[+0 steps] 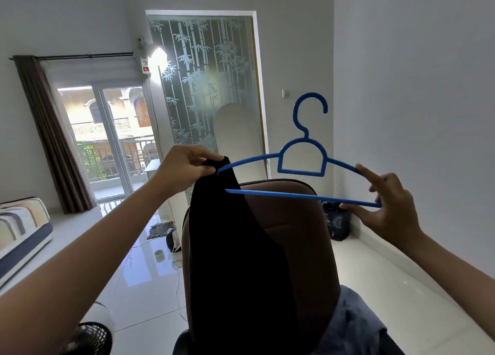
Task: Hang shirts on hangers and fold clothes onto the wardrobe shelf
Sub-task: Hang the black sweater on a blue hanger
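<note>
A blue plastic hanger [302, 164] is held up in front of me, hook upward. My right hand [388, 210] pinches its right end, thumb under the bottom bar and forefinger along the sloping arm. A black garment [235, 261] hangs down from the hanger's left end, covering that tip. My left hand [184, 167] grips the top of the black garment where it sits over the hanger's left arm. The cloth drapes in front of a chair back.
A brown chair [302, 234] stands directly below, with a grey-blue cloth [353, 325] lying on its right side. A mattress [21, 228] is at the left, a fan [88, 338] at the bottom left, a dark bag [336, 220] by the right wall, cables and tape on the floor.
</note>
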Tool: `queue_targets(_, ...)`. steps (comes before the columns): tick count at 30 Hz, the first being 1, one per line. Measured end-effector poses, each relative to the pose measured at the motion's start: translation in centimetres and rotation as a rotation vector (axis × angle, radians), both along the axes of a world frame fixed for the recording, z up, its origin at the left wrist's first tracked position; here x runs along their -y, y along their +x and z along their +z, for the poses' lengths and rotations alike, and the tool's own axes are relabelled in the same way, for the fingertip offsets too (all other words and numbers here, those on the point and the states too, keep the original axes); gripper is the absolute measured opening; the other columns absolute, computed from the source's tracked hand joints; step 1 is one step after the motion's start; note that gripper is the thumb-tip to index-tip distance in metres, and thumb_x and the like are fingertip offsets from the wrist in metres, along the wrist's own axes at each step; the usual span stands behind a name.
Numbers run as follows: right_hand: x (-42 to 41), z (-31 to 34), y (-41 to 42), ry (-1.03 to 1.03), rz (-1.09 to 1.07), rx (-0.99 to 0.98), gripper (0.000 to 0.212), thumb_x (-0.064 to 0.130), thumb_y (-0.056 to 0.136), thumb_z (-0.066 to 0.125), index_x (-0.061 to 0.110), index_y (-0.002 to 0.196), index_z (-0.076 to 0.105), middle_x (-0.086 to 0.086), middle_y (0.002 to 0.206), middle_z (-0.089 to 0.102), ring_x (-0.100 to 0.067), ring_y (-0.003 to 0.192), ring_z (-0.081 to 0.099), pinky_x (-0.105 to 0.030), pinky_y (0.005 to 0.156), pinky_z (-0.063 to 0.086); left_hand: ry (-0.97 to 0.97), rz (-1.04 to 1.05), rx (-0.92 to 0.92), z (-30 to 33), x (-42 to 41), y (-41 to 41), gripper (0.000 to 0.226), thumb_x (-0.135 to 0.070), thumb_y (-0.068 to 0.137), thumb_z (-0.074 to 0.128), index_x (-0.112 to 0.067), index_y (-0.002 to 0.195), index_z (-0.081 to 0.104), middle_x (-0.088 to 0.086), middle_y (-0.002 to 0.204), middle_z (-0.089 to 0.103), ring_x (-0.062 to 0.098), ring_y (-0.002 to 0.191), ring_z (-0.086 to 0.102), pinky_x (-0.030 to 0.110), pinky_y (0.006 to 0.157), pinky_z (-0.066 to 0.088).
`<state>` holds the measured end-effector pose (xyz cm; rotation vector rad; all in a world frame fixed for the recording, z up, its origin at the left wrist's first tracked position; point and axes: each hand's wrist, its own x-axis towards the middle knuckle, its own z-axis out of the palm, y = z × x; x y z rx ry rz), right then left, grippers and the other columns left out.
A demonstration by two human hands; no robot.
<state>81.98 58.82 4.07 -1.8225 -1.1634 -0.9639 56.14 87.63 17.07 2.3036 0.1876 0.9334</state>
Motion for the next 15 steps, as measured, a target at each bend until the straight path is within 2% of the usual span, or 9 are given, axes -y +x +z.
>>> queue_targets(3, 0.4, 0.6, 0.0, 0.009, 0.004, 0.023, 0.082, 0.058, 0.068, 0.064, 0.018, 0.137, 0.041, -0.013, 0.081, 0.052, -0.013, 0.055, 0.042, -0.01, 0.051, 0.032, -0.01, 0.008, 0.04, 1.1, 1.2, 0.0, 0.034, 0.01, 0.073, 0.072, -0.022, 0.084, 0.072, -0.02, 0.07, 0.071, 0.0, 0.073, 0.069, 0.008, 0.069, 0.05)
queue_targets(8, 0.0, 1.2, -1.4, 0.032, 0.016, 0.056, 0.08, 0.065, 0.071, 0.056, 0.021, 0.136, 0.041, -0.011, 0.08, 0.053, -0.014, 0.053, 0.042, -0.011, 0.05, 0.033, 0.085, 0.016, 0.024, 1.7, 3.6, 1.1, 0.03, 0.005, 0.073, 0.074, -0.021, 0.087, 0.073, -0.022, 0.069, 0.07, -0.004, 0.07, 0.068, 0.005, 0.068, 0.047)
queue_targets(12, -0.7, 0.5, -3.0, 0.064, 0.026, 0.048, 0.082, 0.068, 0.07, 0.056, 0.022, 0.136, 0.04, -0.008, 0.078, 0.052, -0.011, 0.051, 0.039, -0.01, 0.047, 0.033, 0.15, -0.008, 0.063, 1.9, 5.2, 1.7, 0.031, 0.006, 0.073, 0.073, -0.017, 0.094, 0.073, -0.01, 0.083, 0.071, -0.001, 0.076, 0.067, 0.007, 0.074, 0.048)
queue_targets(15, -1.5, 0.6, -3.9, 0.082, 0.042, 0.038, 0.082, 0.072, 0.072, 0.056, 0.024, 0.137, 0.04, -0.007, 0.078, 0.052, -0.01, 0.052, 0.039, -0.009, 0.049, 0.032, 0.111, -0.036, 0.098, 2.3, 6.0, 1.9, 0.028, 0.008, 0.074, 0.072, -0.012, 0.094, 0.073, -0.004, 0.085, 0.071, 0.002, 0.077, 0.068, 0.009, 0.076, 0.049)
